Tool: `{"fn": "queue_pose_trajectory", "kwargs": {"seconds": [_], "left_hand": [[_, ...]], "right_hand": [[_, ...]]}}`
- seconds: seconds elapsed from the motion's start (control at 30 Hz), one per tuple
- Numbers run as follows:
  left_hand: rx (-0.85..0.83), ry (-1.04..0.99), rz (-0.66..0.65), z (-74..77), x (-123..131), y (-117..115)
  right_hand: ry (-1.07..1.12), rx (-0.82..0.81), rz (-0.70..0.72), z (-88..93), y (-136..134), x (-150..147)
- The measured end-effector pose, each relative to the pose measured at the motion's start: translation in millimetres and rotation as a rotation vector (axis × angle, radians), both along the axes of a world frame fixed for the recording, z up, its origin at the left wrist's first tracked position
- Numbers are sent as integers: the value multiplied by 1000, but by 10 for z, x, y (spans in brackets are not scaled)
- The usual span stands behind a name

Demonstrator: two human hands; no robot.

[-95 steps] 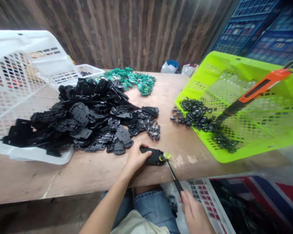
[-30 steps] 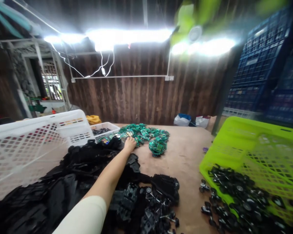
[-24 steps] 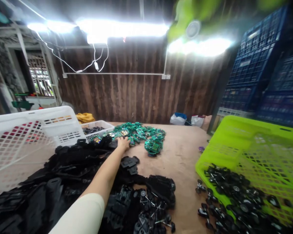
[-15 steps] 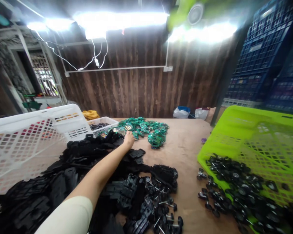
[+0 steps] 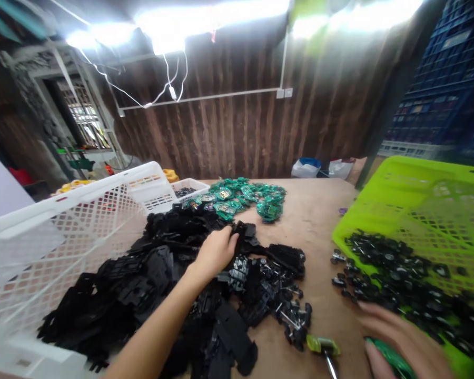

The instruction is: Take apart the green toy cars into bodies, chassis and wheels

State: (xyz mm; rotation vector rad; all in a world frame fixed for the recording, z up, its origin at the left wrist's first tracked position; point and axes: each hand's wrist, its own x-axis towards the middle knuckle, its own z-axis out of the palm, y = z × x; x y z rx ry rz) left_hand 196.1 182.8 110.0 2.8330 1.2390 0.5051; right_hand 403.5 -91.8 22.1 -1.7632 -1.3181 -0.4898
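My left hand (image 5: 217, 251) reaches over the black heap, its fingers closed on a black plastic car chassis (image 5: 240, 232). My right hand (image 5: 406, 334) is at the lower right, blurred, curled around a shiny green toy car body (image 5: 391, 360). Just left of it lies a small hammer (image 5: 324, 345) with a yellow-green head and a metal shaft. Black plastic chassis parts (image 5: 130, 287) spread in a large heap under my left arm. Wheel-and-axle sets (image 5: 292, 318) lie at the heap's right edge.
More shiny green car bodies (image 5: 270, 208) are piled at the back of the table (image 5: 312, 210). A tipped white basket (image 5: 82, 210) stands left; a lime-green basket (image 5: 375, 195) spills wheel sets (image 5: 403, 273) at right. A small white tray (image 5: 199, 187) of dark parts sits behind.
My left hand has come back from the green pile to the black heap and taken a chassis. My right hand, with a green car body, and the hammer have come into view.
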Motion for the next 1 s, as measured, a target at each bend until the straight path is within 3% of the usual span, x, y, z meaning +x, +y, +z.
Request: {"fn": "queue_pose_trajectory", "kwargs": {"seconds": [0.1,0.17,0.27,0.37,0.47,0.6,0.7,0.8,0.87,0.93,1.0], "left_hand": [[-479,-563,-59,-243,-260,-398],[-876,-822,-78,-443,-367,-651],[-1298,-999,-4,-676,-429,-1006],[-1491,-1073,43,-794,-403,-1286],[-1483,-1060,-46,-872,-334,-1453],[-1304,-982,-102,-1003,-266,-1557],[-1171,-934,-95,-1087,-296,-1603],[-1059,-885,-50,-1126,-395,-1630],[-1023,-865,-27,-1127,-474,-1649],[-1017,-845,-17,-1116,-544,-1682],[-1021,-823,-18,-1100,-596,-1729]], "right_hand": [[-76,-334,-56,210,504,327],[-58,-616,-209,193,799,599],[-38,-694,-256,-2,978,837],[-39,-644,-244,-173,893,844],[-12,-534,-271,-145,717,830],[60,-363,-305,80,492,723],[85,-396,-112,151,279,230],[-25,-642,347,85,25,-536],[-112,-750,481,7,-123,-965],[-103,-741,473,-80,-226,-1219],[-14,-652,331,-179,-277,-1326]]}}
